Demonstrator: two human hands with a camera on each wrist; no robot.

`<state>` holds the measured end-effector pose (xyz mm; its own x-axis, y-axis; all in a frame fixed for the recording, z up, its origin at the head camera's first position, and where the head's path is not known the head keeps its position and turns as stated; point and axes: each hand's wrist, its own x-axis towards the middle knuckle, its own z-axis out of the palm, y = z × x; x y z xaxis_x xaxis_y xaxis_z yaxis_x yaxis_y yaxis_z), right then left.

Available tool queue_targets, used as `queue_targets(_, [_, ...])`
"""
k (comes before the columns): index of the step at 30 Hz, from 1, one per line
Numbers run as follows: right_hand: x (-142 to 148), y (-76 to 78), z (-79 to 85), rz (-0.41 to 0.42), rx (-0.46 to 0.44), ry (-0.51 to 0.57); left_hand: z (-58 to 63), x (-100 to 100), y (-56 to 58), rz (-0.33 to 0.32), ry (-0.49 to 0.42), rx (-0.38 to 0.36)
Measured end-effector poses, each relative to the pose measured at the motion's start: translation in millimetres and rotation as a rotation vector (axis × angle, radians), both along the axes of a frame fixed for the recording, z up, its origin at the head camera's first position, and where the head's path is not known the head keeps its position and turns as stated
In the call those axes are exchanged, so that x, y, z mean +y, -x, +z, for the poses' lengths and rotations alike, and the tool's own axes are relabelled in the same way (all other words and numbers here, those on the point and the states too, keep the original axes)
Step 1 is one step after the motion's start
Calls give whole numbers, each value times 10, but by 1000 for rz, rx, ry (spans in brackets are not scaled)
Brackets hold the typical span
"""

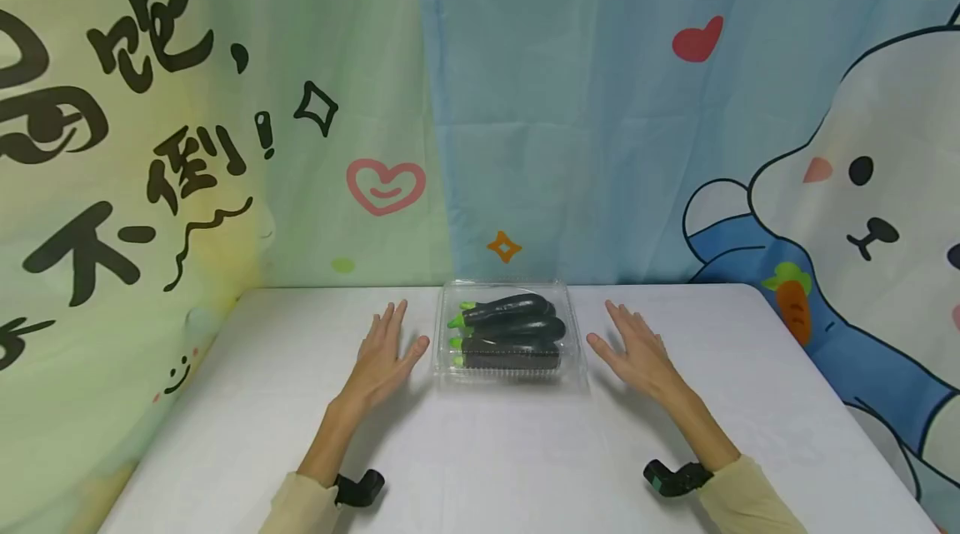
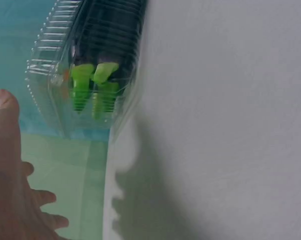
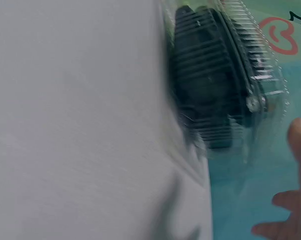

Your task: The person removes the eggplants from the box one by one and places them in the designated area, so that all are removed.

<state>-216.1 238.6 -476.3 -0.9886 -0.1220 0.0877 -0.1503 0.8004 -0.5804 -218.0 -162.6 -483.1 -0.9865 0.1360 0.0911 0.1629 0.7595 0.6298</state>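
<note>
A see-through plastic box (image 1: 510,377) stands at the table's back edge, its ridged walls also showing in both wrist views. Inside lie several dark eggplants (image 1: 517,327) side by side, green stem ends (image 2: 81,82) toward the left. To the left of the box, my left hand (image 1: 384,363) hovers with fingers stretched and thumb apart, holding nothing. My right hand (image 1: 637,357) mirrors it on the right side, fingers spread and thumb pointing at the box. A gap separates each hand from the plastic in the head view.
The white table (image 1: 487,451) fills the lower part of the head view. Behind it hangs a printed curtain (image 1: 525,142) with hearts, lettering and a cartoon animal. Black wrist-worn devices (image 1: 360,488) sit below both hands, near the beige sleeves (image 1: 300,505).
</note>
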Motion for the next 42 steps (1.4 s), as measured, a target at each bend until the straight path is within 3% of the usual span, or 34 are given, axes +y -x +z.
queue_targets(6, [-121,-54,-38,81,-51,331,-58,90,-42,-61,-209,13])
queue_targets(17, [-291,-111,-54,69,-55,452,-68,164,-80,-67,-383,-5])
queue_targets(24, [-406,-147,-52,78,-90,680,-120,273,-126,-71,-550,-32])
queue_targets(33, [-511,-212,-78,72,-157,684,-182,401,-199,-52,-644,-103])
queue_targets(42, [-559,-278,-168,33,-195,618,-231,475,-236,-63,-644,-104])
